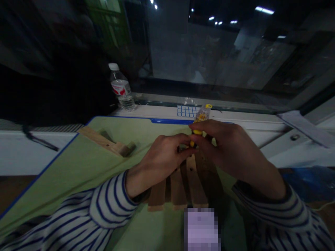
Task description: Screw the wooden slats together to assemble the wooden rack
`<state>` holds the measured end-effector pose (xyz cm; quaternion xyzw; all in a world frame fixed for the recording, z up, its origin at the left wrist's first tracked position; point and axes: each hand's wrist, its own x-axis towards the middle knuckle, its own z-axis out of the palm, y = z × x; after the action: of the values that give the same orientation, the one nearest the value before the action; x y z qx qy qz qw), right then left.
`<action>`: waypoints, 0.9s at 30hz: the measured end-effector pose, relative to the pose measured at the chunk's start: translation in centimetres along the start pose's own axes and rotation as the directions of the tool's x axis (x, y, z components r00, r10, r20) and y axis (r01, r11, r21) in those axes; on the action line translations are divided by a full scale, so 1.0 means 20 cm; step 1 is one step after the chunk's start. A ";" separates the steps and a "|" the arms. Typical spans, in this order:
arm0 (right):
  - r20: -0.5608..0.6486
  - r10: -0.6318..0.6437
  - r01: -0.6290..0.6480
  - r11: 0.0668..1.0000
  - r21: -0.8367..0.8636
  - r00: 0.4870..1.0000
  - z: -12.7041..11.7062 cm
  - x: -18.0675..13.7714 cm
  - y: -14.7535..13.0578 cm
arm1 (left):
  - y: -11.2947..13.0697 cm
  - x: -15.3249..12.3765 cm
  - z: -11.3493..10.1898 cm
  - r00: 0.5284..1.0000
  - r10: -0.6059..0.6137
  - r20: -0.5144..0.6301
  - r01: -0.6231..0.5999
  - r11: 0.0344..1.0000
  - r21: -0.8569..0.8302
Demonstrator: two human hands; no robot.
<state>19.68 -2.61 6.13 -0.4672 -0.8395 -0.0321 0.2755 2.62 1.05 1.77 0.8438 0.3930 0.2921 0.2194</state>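
Note:
Between the thumb and fingers of my right hand (230, 150) is a short yellow-and-black tool (198, 132), which looks like a stubby screwdriver. My left hand (164, 153) is closed in a pinch right beside the tool's lower end; whatever its fingertips hold is hidden. Both hands are over a slatted wooden piece (195, 181) with dark holes in its slats. Its far end is covered by my hands. Farther left lies a separate wooden part (102, 142), a long strip with a short block at one end.
The pieces lie on a green table (65, 174) with a blue edge. Along the window sill stand a water bottle (123, 89), a blue-and-white grid sheet (186, 111) and a clear pouch (204, 113) with yellow bits. A pixelated pale patch (201, 228) is near me.

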 end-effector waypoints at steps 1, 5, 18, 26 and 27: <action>0.003 0.003 -0.003 1.000 0.021 1.000 0.00 0.00 0.00 | 0.00 0.00 0.00 1.000 0.006 0.004 -0.006 1.000 0.002; 0.027 -0.011 0.009 0.996 0.091 1.000 -0.02 -0.01 0.01 | -0.01 0.00 0.00 0.999 0.017 0.028 -0.016 1.000 -0.005; 0.020 0.019 -0.017 0.996 -0.085 1.000 0.01 0.00 0.00 | -0.02 0.00 -0.02 0.987 0.030 0.155 -0.017 0.996 -0.088; 0.022 0.035 -0.034 0.999 -0.028 0.999 0.01 -0.01 0.00 | 0.01 -0.01 0.00 1.000 0.010 -0.004 -0.010 1.000 -0.011; 0.026 0.023 -0.023 1.000 -0.003 0.999 0.01 -0.01 0.00 | 0.00 -0.01 0.00 1.000 0.017 0.007 -0.017 1.000 -0.016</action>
<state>19.67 -2.80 5.84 -0.4775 -0.8375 -0.0241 0.2644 2.58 0.89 1.75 0.8463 0.3829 0.2941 0.2250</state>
